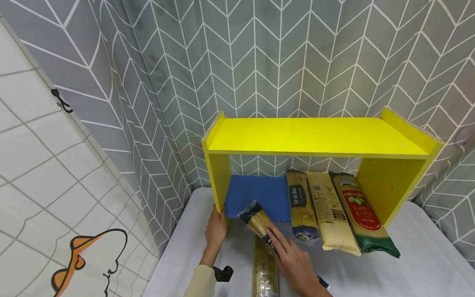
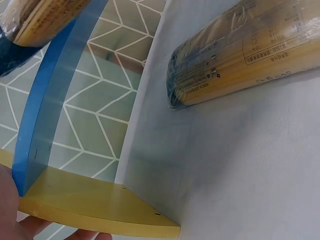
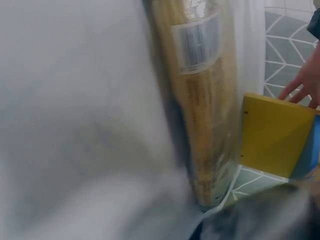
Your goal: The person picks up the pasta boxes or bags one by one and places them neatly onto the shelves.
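Note:
My left hand (image 1: 216, 227) grips the left side panel of a yellow shelf unit (image 1: 315, 134) near its lower front edge. In my right hand (image 1: 295, 260) is a clear-wrapped pack of spaghetti (image 1: 258, 221) with dark ends, tilted, its far end near the front edge of the blue lower shelf (image 1: 243, 193). Below it, another spaghetti pack (image 1: 265, 270) lies on the white tablecloth; the left wrist view shows this pack (image 2: 245, 55) apart from the yellow panel (image 2: 100, 202). The right hand covers part of the held pack.
On the right of the blue shelf lie three packs side by side: a dark-labelled pasta pack (image 1: 302, 206), a cream one (image 1: 330, 210) and a green-ended one with a red label (image 1: 361, 206). Their near ends overhang its front edge. A patterned curtain (image 1: 267, 62) hangs behind.

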A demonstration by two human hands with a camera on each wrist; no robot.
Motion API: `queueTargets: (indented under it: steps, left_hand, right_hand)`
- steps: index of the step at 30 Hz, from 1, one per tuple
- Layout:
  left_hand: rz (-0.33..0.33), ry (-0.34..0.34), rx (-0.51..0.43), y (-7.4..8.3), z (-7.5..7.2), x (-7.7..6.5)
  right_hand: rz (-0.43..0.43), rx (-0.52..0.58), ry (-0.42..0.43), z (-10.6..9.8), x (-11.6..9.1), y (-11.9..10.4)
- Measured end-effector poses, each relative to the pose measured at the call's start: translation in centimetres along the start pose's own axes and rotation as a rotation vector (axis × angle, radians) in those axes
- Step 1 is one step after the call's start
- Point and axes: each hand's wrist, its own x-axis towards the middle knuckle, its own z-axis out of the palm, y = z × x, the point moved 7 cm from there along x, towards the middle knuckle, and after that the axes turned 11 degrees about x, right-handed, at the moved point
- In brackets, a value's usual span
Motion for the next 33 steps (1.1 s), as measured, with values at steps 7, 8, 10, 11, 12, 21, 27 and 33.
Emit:
queueTargets:
  steps: [7, 8, 10, 11, 12, 21, 27, 33]
  left_hand:
    - [-0.008, -0.001, 0.005, -0.2, 0.1, 0.1]
    - [-0.009, 0.005, 0.007, -0.3, 0.1, 0.1]
    - [-0.013, 0.009, 0.010, -0.3, 0.1, 0.0]
    - [-0.016, 0.008, 0.010, -0.3, 0.1, 0.0]
    - [-0.017, 0.006, 0.010, -0.3, 0.1, 0.0]
    - [-0.022, 0.004, 0.003, -0.1, -0.1, -0.1]
    - [-0.015, 0.000, -0.004, 0.0, 0.0, -0.1]
    - [0.000, 0.011, -0.013, 0.0, -0.2, -0.2]
  right_hand:
    - [0.088, -0.051, 0.008, -0.7, 1.8, 0.1]
    - [0.103, -0.049, 0.005, -0.7, 2.1, 0.1]
    - [0.141, -0.042, -0.009, -0.8, 2.5, 0.2]
    - [0.158, -0.035, -0.018, -0.8, 2.6, 0.3]
    - [0.177, -0.026, -0.030, -0.8, 2.7, 0.3]
    - [0.250, -0.065, -0.170, -0.4, 3.7, 0.0]
    - [0.265, -0.130, -0.214, 0.1, 4.4, -0.3]
    - [0.289, -0.120, -0.248, 0.3, 5.8, -0.4]
